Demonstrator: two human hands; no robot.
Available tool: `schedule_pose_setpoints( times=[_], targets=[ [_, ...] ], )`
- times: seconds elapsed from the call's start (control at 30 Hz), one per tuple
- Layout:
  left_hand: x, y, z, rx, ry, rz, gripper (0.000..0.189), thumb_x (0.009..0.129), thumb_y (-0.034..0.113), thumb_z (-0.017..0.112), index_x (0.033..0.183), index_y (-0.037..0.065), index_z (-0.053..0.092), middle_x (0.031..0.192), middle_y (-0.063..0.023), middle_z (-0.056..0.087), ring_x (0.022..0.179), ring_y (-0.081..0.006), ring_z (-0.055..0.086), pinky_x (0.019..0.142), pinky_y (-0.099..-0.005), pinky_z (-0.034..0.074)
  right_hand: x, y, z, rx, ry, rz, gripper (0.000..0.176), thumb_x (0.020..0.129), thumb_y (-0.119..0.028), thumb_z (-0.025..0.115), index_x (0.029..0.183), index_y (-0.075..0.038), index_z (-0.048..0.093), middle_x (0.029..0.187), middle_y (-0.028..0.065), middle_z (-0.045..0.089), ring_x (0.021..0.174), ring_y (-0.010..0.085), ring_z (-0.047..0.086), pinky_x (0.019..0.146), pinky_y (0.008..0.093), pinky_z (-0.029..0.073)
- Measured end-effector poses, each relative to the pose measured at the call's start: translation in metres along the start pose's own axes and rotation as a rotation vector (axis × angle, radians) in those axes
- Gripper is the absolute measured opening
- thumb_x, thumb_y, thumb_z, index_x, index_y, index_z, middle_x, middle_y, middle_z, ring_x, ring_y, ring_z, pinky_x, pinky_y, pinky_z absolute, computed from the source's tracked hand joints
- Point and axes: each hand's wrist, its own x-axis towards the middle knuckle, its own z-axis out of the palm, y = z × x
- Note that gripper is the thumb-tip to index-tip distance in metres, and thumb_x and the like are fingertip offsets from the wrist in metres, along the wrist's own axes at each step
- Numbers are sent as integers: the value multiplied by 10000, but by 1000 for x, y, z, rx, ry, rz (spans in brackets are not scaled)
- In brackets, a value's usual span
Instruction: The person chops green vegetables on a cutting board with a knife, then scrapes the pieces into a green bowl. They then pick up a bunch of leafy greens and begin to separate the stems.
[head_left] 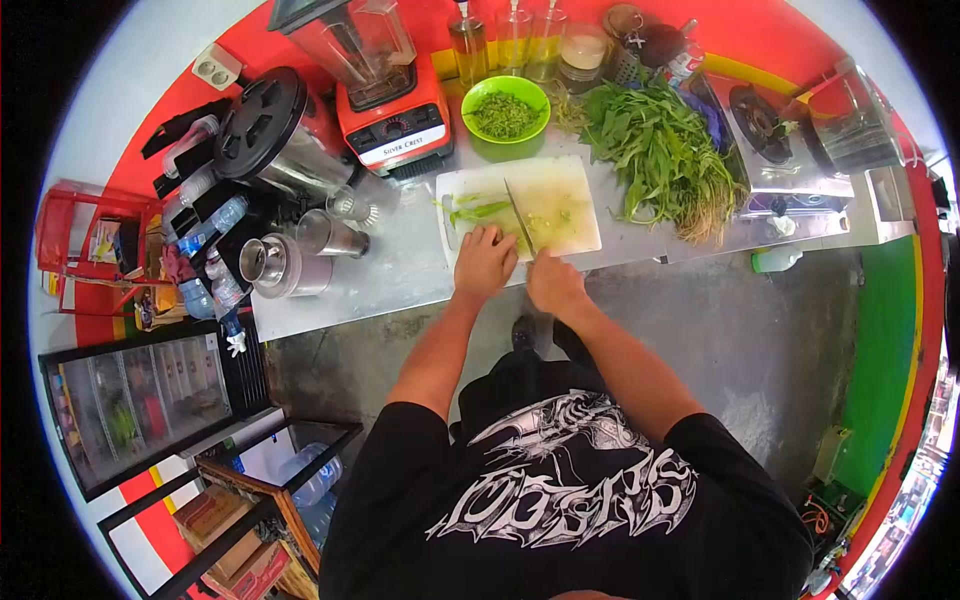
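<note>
A knife (520, 217) is in my right hand (556, 284), its blade pointing away from me across the white cutting board (570, 185). Just left of the blade, my left hand (486, 260) rests at the board's near edge. Its fingers are bunched over leafy greens (482, 211), and their grip is partly hidden. Small cut bits lie on the board right of the blade. Beyond the board stands a bright green bowl (508, 150) of chopped greens. A large bunch of leafy greens with roots (660, 150) lies to the right.
A red blender (400, 125) stands behind the board, with oil bottles (467, 45) beside it. Metal cups (330, 235) and a large lidded steel container (270, 130) occupy the counter's left. At the right is a gas stove (765, 130). A glass-door fridge (145, 400) stands lower left.
</note>
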Motion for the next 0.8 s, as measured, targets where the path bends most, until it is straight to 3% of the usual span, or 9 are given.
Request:
schedule_pose_setpoints(
  times=[0.8],
  targets=[
    [-1, -2, 5, -19, 40, 13, 118, 852, 182, 654, 951, 123, 632, 914, -85, 515, 908, -308, 514, 786, -436, 413, -7, -3, 3, -41, -3, 15, 316, 1003, -250, 497, 1119, 42, 538, 1032, 278, 708, 963, 426, 715, 852, 513, 563]
  ],
)
